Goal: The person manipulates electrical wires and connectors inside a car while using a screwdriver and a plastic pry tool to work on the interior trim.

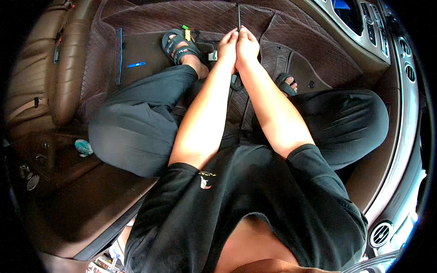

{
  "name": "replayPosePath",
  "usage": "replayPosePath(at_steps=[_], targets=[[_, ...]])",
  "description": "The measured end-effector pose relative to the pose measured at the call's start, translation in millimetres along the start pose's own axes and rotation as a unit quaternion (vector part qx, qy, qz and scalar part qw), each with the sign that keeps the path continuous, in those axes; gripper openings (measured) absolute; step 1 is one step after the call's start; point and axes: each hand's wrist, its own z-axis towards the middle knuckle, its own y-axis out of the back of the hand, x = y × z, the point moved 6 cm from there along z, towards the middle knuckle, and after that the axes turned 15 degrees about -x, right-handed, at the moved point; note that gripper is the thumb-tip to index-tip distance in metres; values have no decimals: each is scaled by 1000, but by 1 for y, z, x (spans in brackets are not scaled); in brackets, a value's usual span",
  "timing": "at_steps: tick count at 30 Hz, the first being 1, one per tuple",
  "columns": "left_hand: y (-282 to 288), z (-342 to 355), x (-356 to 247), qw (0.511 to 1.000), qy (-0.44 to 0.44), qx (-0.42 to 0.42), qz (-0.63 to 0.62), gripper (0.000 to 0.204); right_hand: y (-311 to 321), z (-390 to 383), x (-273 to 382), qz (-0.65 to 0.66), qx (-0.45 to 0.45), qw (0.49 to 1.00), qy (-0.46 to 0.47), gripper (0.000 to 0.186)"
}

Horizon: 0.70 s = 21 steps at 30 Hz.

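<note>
My left hand [226, 49] and my right hand [248, 47] are pressed together at the far middle, both arms stretched forward. Their fingers close around the lower end of a thin dark strip [238, 16] that runs straight up to the picture's top edge. I cannot tell if it is a strap, a cable or a rod. Just below the hands hangs part of a dark cable [234, 84] with a small block on it. To the left of my left hand, a pale grey connector [212, 56] sits on the floor, and a yellow connector [188, 34] lies by my sandal.
I sit in a car with brown quilted floor lining [141, 11]. A blue pen-shaped tool [136, 64] and a blue cord [120, 54] lie to the left, before a brown seat [68, 68]. A crumpled teal item [83, 148] rests by my knee. The dashboard [355, 34] borders the right.
</note>
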Motion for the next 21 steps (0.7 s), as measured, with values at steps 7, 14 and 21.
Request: replayPosePath(at_steps=[7, 14, 21], targets=[[11, -13, 1, 998, -34, -54, 16, 34, 4, -9, -5, -19, 38, 999, -17, 33], [14, -7, -2, 998, -28, -62, 11, 33, -3, -13, -3, -18, 42, 999, -11, 32], [21, -2, 6, 997, -42, -69, 12, 32, -2, -18, 0, -34, 50, 998, -13, 31]])
